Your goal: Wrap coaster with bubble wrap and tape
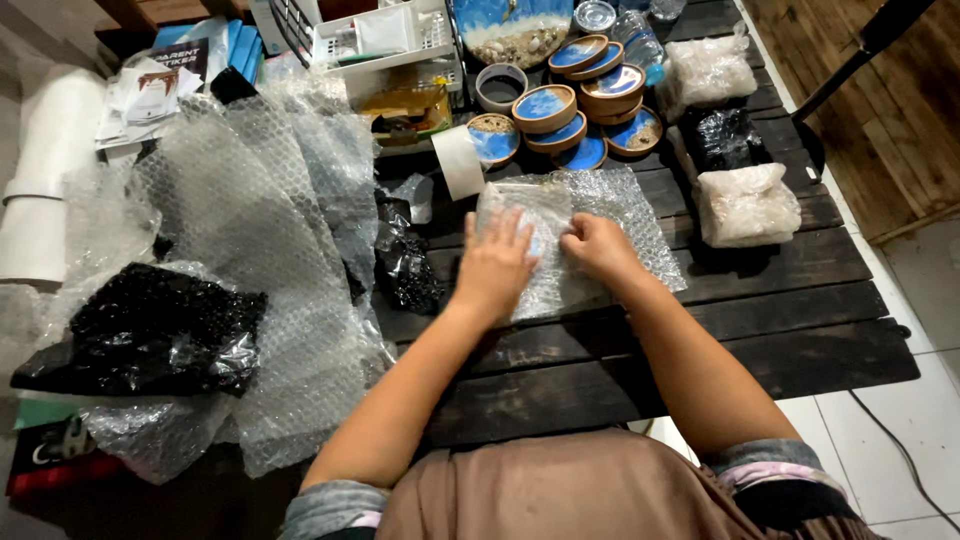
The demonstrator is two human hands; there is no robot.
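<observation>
A sheet of clear bubble wrap (610, 215) lies on the dark wooden table (780, 310), folded over something flat that I cannot make out. My left hand (493, 265) presses flat on the folded left part of the wrap, fingers spread. My right hand (597, 246) rests on the middle of the sheet with its fingers curled, pinching the wrap. Behind the sheet stand several round wooden coasters with blue tops (585, 95), some stacked. A roll of tape (458, 160) stands just behind my left hand.
A large heap of bubble wrap (270, 250) covers the left of the table, with black bubble wrap (150, 325) on it. Wrapped white bundles (745, 205) and a black bundle (722, 137) lie at the right. A white basket (385, 35) is at the back.
</observation>
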